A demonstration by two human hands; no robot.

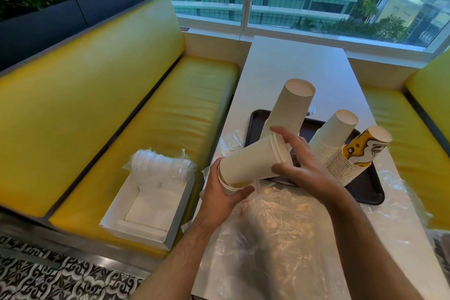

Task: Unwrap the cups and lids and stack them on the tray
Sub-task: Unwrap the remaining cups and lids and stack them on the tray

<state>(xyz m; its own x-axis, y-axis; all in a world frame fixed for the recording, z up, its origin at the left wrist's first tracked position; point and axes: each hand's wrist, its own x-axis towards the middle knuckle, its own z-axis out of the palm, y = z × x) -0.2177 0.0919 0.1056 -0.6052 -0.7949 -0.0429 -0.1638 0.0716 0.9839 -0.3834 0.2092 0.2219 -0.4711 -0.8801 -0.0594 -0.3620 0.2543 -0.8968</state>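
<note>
I hold a short stack of white paper cups on its side above the table's near edge. My left hand grips its base end, and my right hand curls round its rim end. Behind them a dark tray carries a tall white cup stack, a second white stack and a yellow-patterned stack, all upside down. A wrapped bundle of clear lids lies in a white box on the bench.
Crumpled clear plastic wrap covers the near part of the white table. Yellow benches flank the table on both sides, and a window runs behind. A patterned floor shows at lower left.
</note>
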